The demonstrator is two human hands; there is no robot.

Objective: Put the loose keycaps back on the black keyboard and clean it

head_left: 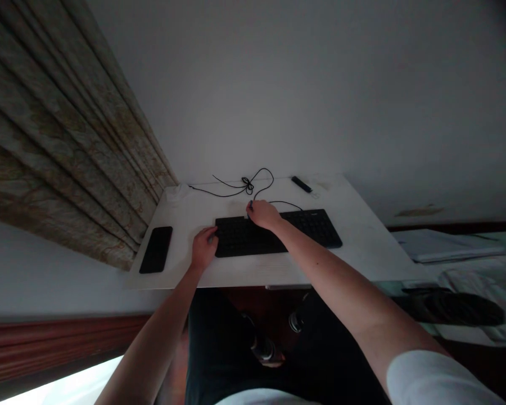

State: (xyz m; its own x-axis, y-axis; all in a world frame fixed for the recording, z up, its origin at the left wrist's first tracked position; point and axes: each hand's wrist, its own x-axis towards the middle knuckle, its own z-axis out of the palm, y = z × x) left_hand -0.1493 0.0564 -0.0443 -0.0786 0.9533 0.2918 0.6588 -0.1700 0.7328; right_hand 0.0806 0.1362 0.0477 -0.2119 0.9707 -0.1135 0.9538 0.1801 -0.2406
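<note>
2 bare hands on a white tabletop (362, 247), both on a black kbd (274, 235) lying crosswise in front of the person. L grip (204, 247) sits at the kbd's near-L end, its L fingers (211, 233) pressed against the short edge w/ the palm off the keys. R grip (263, 215) is on the far edge of the kbd, roughly mid-length, R fingertips (249, 207) curled down on the edge right where a thin black cable (261, 181) rises. Can't tell if either grip is clamped on anything: fingers of both are bunched, not spread wide, but the R hand hides what's under its tips, and the L hand may only be resting against the edge. Cable runs away from R grip toward the far side of the tabletop, w/ a small tangled knot (248, 183) beyond R grip, and 1 more length trails off past the knot toward the L. A 2nd black line (284, 203) goes from just R of R grip to the kbd's far edge. Black phone (156, 250) lies face up well L of L grip, near the tabletop edge. Small black USB stick (301, 184) sits beyond R grip, near the far edge. Patterned curtain (54, 129) hangs further L of L grip.
</note>
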